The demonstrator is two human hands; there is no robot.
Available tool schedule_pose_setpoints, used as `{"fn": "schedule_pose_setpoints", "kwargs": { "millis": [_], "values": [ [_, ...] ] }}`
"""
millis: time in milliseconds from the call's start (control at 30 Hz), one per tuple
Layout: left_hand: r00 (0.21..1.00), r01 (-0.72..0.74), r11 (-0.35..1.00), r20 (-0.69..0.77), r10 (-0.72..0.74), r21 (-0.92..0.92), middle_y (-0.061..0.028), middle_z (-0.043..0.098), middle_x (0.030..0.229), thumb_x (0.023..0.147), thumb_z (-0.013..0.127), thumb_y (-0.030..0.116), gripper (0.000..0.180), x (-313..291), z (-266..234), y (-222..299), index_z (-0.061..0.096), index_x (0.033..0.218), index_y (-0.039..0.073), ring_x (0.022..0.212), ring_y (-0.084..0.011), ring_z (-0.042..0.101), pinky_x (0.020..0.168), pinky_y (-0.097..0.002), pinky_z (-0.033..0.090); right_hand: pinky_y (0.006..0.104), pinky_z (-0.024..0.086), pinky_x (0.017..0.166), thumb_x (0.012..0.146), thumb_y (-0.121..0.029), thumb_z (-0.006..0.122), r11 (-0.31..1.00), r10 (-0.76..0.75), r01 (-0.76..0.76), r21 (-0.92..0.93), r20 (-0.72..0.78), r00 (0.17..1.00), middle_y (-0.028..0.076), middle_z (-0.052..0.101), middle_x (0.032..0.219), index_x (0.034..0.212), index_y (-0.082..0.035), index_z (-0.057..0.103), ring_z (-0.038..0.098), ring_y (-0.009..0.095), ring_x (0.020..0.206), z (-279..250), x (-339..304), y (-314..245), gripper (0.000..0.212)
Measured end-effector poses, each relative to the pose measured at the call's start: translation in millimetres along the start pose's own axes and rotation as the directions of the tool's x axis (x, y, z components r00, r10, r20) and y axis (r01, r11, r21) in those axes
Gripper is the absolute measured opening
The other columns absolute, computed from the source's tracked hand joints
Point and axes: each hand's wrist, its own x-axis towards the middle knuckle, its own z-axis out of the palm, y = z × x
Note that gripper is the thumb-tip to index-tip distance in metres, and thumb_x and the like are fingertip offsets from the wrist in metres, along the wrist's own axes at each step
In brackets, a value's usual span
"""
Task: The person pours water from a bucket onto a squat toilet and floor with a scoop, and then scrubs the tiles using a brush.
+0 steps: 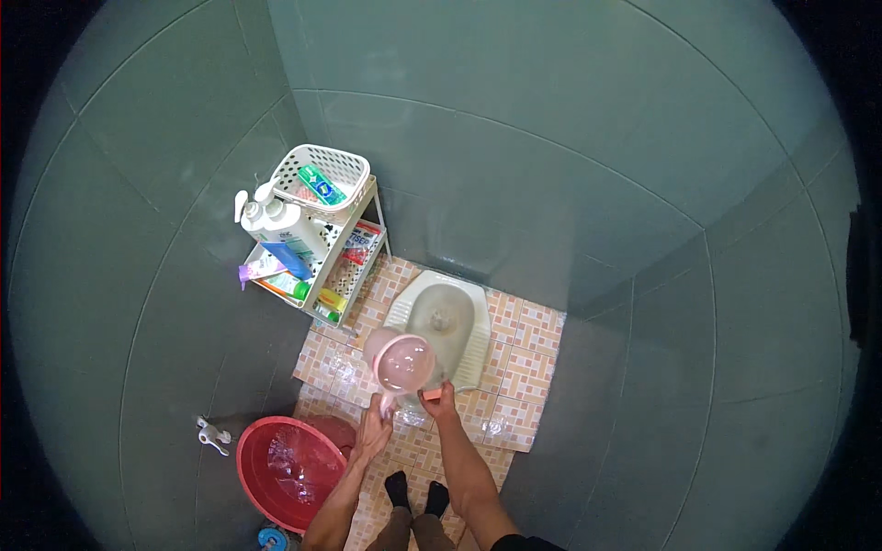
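My left hand (374, 430) is closed round the handle of a pale pink water dipper (375, 349). Water shows in the dipper's round bowl, which is held over the near left part of a white squat toilet (482, 344). Close by on the right, my right hand (443, 401) grips a small orange block-shaped thing (432, 394) at the toilet's near end. The fingers partly cover it, so its exact kind is unclear.
A red tub (253, 468) of water stands at the left, below a wall tap (213, 435). Farther back, a white shelf rack (369, 197) carries a perforated basket (344, 158), pump bottles (292, 225) and packets. The tiled floor (528, 354) looks wet; grey walls surround it.
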Motion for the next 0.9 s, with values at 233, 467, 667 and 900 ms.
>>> {"fn": "schedule_pose_setpoints", "kwargs": {
  "millis": [233,467,667,900],
  "values": [
    [0.994,-0.080,0.979,-0.054,0.091,0.189,-0.0283,0.059,0.070,0.088,0.052,0.013,0.022,41,13,11,0.043,0.105,0.003,0.066,-0.0487,0.058,0.059,-0.0544,0.045,0.0392,0.051,0.081,0.092,-0.039,0.050,0.995,-0.074,0.090,-0.047,0.274,0.959,0.007,0.061,0.111,0.114,-0.012,0.056,0.059,0.025,0.096,38,-10,-28,0.035],
    [0.951,-0.283,0.916,-0.039,0.307,0.285,-0.0249,0.060,0.074,0.082,0.053,0.008,0.022,73,22,24,0.045,0.102,0.004,0.066,-0.0450,0.059,0.059,-0.0522,0.046,0.0378,0.052,0.072,0.094,-0.042,0.045,0.995,-0.099,0.103,-0.009,0.197,0.975,0.008,0.062,0.102,0.114,-0.011,0.055,0.059,0.025,0.086,32,9,-61,0.038],
    [0.931,-0.315,0.861,-0.048,0.362,0.399,-0.0193,0.062,0.084,0.079,0.053,0.006,0.019,88,7,32,0.051,0.098,0.005,0.064,-0.0405,0.060,0.059,-0.0491,0.049,0.0376,0.052,0.066,0.095,-0.043,0.041,0.994,-0.105,0.109,-0.015,0.160,0.982,0.010,0.061,0.096,0.110,-0.009,0.054,0.059,0.025,0.077,36,-6,-42,0.039],
    [0.904,-0.393,0.809,0.022,0.428,0.438,-0.0149,0.060,0.082,0.079,0.055,0.008,0.021,93,12,71,0.053,0.100,0.009,0.064,-0.0371,0.061,0.056,-0.0475,0.049,0.0367,0.050,0.064,0.097,-0.040,0.033,0.995,-0.046,0.029,0.095,0.181,0.982,0.010,0.062,0.099,0.111,-0.008,0.054,0.060,0.024,0.082,44,-4,-75,0.040]
  ]
}}
